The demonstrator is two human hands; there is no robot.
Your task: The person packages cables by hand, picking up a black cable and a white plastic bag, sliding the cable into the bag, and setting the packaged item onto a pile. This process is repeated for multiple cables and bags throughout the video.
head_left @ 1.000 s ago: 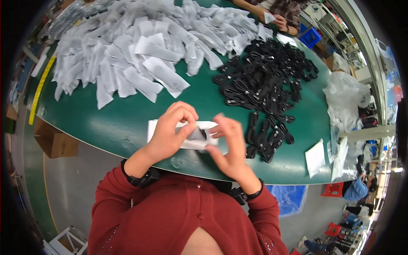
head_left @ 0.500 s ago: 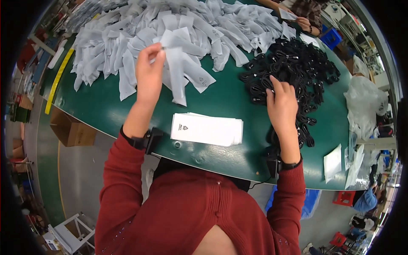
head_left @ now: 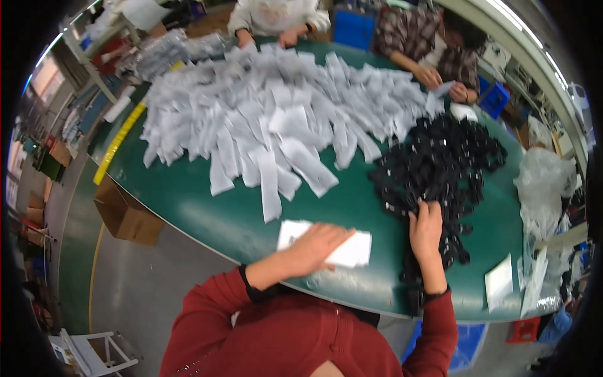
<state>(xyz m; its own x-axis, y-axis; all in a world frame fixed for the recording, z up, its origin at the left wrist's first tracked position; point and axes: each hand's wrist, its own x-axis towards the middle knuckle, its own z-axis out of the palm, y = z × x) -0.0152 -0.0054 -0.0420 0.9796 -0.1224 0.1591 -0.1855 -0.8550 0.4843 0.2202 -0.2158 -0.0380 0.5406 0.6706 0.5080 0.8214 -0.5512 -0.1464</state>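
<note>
My left hand (head_left: 319, 246) lies flat across a stack of white rectangular pouches (head_left: 360, 248) near the table's front edge, its fingers stretched out to the right. Blur softens the hand, and it covers the middle of the stack. At the near side of a heap of black coiled cables (head_left: 440, 154), my right hand (head_left: 427, 229) has its thumb and fingers curled together on a cable. Beyond the stack spreads a large heap of filled white pouches (head_left: 245, 107), several of them fanned out toward me.
Two co-workers sit across the green table (head_left: 207, 217); one handles a pouch by the cables. Crumpled clear plastic (head_left: 545, 182) and a white packet (head_left: 499, 283) lie at right. A yellow strip (head_left: 119, 143) marks the left edge. An open cardboard box (head_left: 129, 213) stands below it.
My left hand has left the pouch heap and come down onto the white stack. My right hand has closed at the cables' near edge. The view has tilted up, showing another co-worker.
</note>
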